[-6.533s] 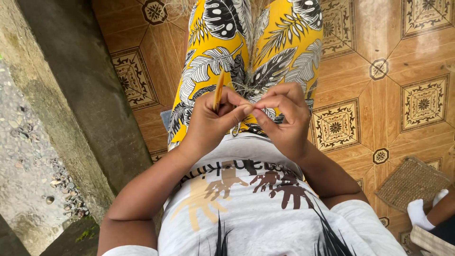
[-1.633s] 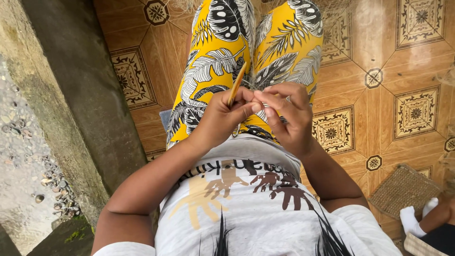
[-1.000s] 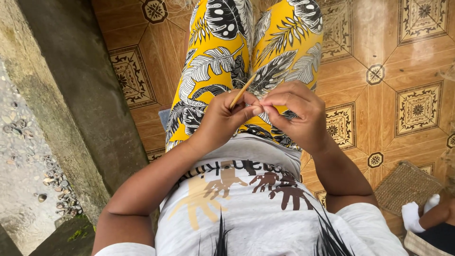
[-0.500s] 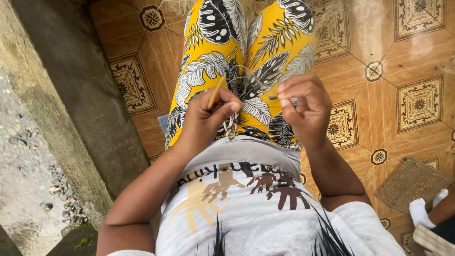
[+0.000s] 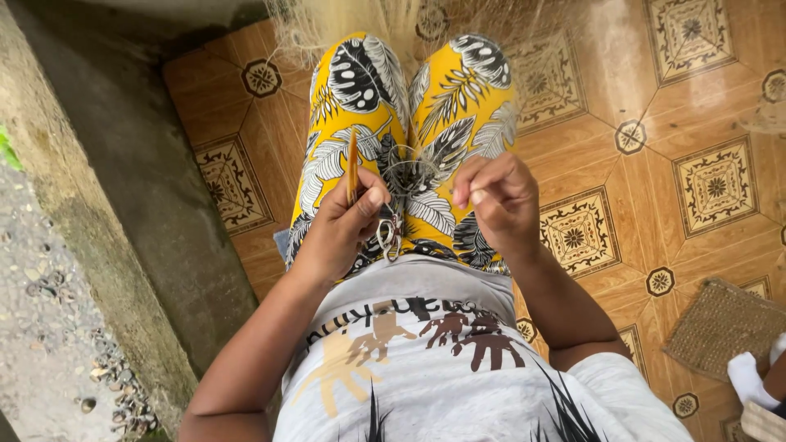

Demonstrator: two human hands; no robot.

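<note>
I sit on a tiled floor with my legs in yellow leaf-print trousers (image 5: 368, 123) stretched ahead. My left hand (image 5: 344, 225) grips a thin orange-brown wooden netting needle (image 5: 352, 164), held upright, with loops of pale line (image 5: 393, 225) hanging below its fingers. My right hand (image 5: 499, 200) is closed a short way to the right, pinching the thin line that arcs between the two hands. A fine, pale fishing net (image 5: 360, 24) spreads over my knees and the floor beyond.
A grey concrete step (image 5: 139, 196) runs along the left, with gravel (image 5: 49, 327) beyond it. Patterned brown floor tiles (image 5: 696, 180) lie to the right. A woven mat (image 5: 725, 327) and another person's white-socked foot (image 5: 749, 378) sit at the lower right.
My hands have drawn apart, the right one moving right and pulling the line out. The needle has swung from tilted to upright in my left hand.
</note>
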